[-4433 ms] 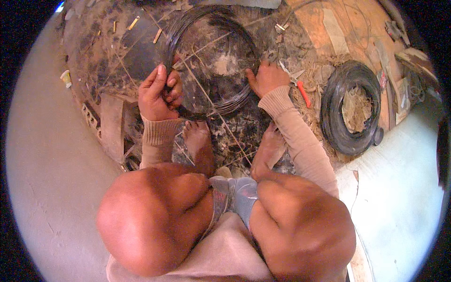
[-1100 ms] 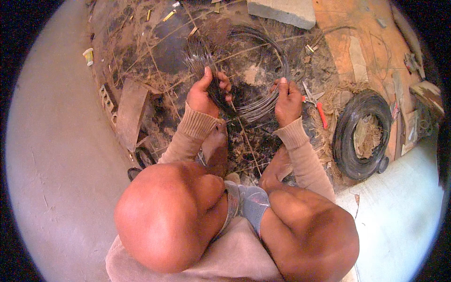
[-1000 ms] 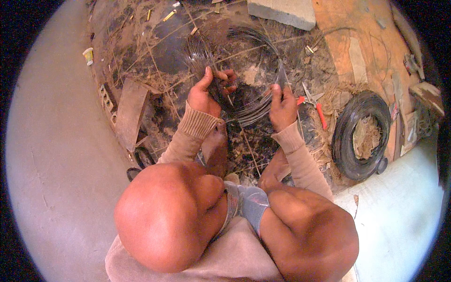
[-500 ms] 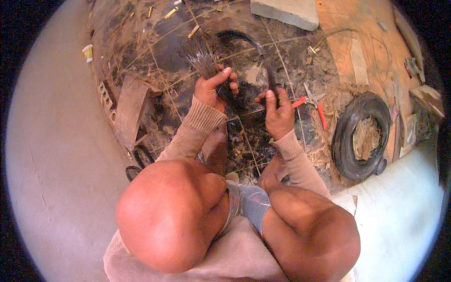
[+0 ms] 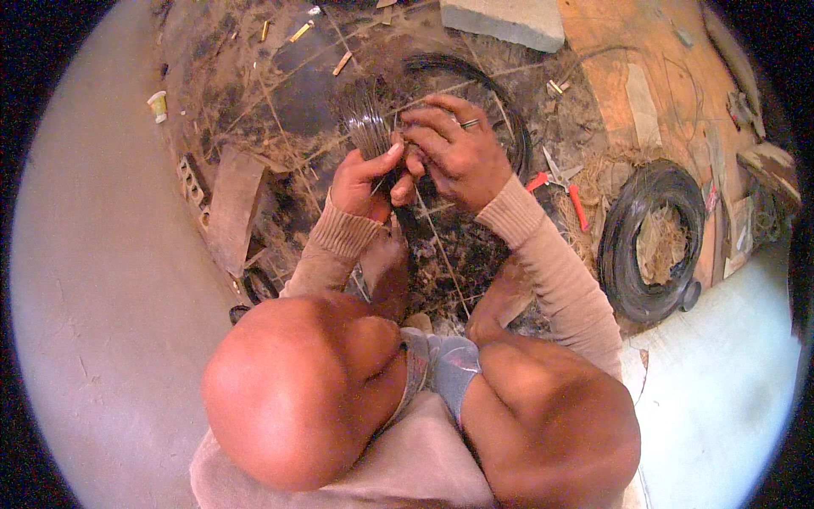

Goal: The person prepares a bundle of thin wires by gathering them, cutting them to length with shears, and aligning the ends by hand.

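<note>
My left hand is closed round a bundle of thin, shiny dark wires, whose loose ends fan out away from me. Against it is my right hand, a ring on one finger, its fingers bent in toward the bundle's near side. Whatever its fingertips pinch is hidden. Just beyond the right hand, a thin black wire coil lies curved on the dirty tiles. Red-handled snips rest with blades apart to the right of that wrist.
A thick black wire coil lies at the right around some tan fibre. At the far side stands a pale stone slab. A wooden board and a brick with holes sit at the left. A small cup lies farther left.
My right hand has let go of the thin black coil's near side and moved left and up to the bundle. The coil now lies in a wider arc. My left hand still holds the wires.
</note>
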Tool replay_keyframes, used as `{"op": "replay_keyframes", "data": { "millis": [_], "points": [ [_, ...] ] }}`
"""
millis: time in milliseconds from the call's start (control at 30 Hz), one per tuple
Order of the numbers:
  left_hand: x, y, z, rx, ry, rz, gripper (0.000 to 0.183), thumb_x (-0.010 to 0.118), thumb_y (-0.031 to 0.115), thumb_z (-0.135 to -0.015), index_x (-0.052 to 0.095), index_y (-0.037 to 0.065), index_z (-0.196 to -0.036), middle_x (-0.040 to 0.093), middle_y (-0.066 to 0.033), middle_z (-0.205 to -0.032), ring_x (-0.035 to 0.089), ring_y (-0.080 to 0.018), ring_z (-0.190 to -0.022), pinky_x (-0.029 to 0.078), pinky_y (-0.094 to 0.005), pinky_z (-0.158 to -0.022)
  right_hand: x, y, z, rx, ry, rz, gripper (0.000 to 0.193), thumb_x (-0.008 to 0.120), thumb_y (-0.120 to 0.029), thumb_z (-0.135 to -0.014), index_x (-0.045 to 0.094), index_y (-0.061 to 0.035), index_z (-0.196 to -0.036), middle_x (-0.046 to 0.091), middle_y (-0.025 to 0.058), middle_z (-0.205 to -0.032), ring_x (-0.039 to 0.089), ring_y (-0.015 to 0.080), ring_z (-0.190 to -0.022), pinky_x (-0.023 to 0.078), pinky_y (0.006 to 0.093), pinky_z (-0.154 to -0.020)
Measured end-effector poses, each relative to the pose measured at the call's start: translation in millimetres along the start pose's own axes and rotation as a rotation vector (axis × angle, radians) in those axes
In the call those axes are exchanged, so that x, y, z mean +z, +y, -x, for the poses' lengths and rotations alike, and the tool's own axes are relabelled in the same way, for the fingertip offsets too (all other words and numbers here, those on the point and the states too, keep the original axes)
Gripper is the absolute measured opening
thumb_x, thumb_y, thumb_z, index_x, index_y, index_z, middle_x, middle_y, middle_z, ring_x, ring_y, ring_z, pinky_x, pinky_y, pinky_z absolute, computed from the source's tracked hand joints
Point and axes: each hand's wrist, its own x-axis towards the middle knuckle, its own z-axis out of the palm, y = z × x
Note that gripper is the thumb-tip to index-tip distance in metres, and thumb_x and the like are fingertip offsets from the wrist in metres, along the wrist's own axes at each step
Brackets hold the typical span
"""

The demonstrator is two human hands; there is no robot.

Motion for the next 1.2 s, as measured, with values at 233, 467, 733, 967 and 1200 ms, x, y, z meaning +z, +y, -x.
{"op": "replay_keyframes", "data": {
  "millis": [233, 467, 733, 967, 1200],
  "points": [
    [-6, 18, 11, -0.069, 0.038, 0.025, 0.018, 0.049, 0.016, -0.097, 0.050, 0.003, -0.110, 0.060, -0.0309, -0.114, 0.059, -0.0486, -0.107, 0.053, -0.0552, -0.088, -56, -7, 29, 0.233, -0.352, -0.262, 0.013, 0.063, -0.006, -0.085, 0.057, -0.0036, -0.096, 0.063, 0.0109, -0.102, 0.060, 0.0307, -0.090, 0.048, 0.0345, -0.078],
    [-49, 32, 26, 0.164, 0.086, 0.295, 0.020, 0.048, 0.013, -0.097, 0.052, 0.007, -0.115, 0.049, -0.0020, -0.073, 0.056, -0.0209, -0.070, 0.048, -0.0489, -0.090, -176, 23, 74, 0.969, -0.082, -0.559, 0.009, 0.060, -0.012, -0.093, 0.059, -0.0026, -0.095, 0.057, 0.0036, -0.082, 0.052, 0.0116, -0.071, 0.042, 0.0253, -0.062],
    [-24, 17, 13, 0.154, 0.048, 0.265, 0.049, 0.044, 0.048, -0.098, 0.055, 0.003, -0.114, 0.053, -0.0068, -0.077, 0.054, -0.0233, -0.068, 0.046, -0.0378, -0.067, -141, 8, 47, 0.993, 0.456, -0.344, 0.013, 0.057, -0.016, -0.097, 0.060, -0.0037, -0.101, 0.061, 0.0036, -0.083, 0.055, 0.0108, -0.068, 0.045, 0.0231, -0.061],
    [-8, -13, -10, 0.162, 0.099, 0.287, 0.058, 0.037, 0.052, -0.098, 0.058, 0.000, -0.114, 0.061, -0.0236, -0.116, 0.055, -0.0402, -0.115, 0.046, -0.0514, -0.096, 24, -53, 36, 0.501, 0.068, -0.396, 0.013, 0.055, -0.013, -0.095, 0.053, -0.0019, -0.101, 0.063, 0.0158, -0.083, 0.064, 0.0335, -0.072, 0.050, 0.0391, -0.063],
    [-8, -25, -7, 0.201, 0.019, 0.188, 0.034, 0.052, 0.029, -0.097, 0.052, 0.001, -0.116, 0.064, -0.0198, -0.103, 0.061, -0.0365, -0.107, 0.049, -0.0454, -0.093, 27, -55, 35, 0.570, -0.142, -0.354, 0.016, 0.052, -0.016, -0.093, 0.053, -0.0048, -0.104, 0.062, 0.0190, -0.083, 0.061, 0.0415, -0.072, 0.050, 0.0492, -0.061]
  ]
}}
